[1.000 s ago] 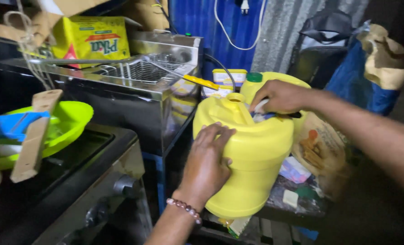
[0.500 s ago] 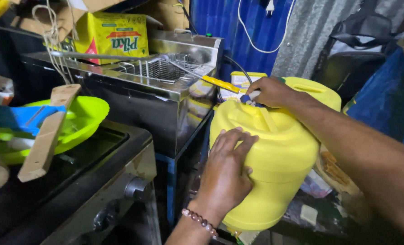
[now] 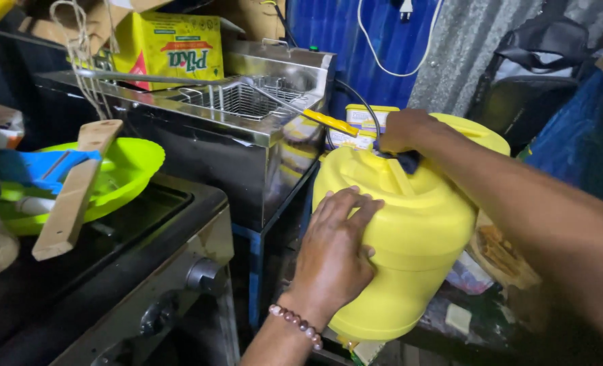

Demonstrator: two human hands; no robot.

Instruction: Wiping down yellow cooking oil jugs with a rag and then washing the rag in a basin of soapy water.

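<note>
2 hands are on the yellow jerrycan (image 3: 410, 237), which stands just right of the steel deep fryer (image 3: 247, 135). The left hand (image 3: 335, 254) lies flat on its side, fingers spread. The right hand (image 3: 403, 130) is closed at its top, seemingly around a dark cap (image 3: 408, 161), mostly hidden.

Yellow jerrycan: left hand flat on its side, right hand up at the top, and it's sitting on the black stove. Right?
Not quite. The yellow jerrycan is not on the black stove; it sits on a cluttered surface to the right of it, beside the steel fryer. The head view shows this. The left hand is flat on its side and the right hand is at its top.
</note>
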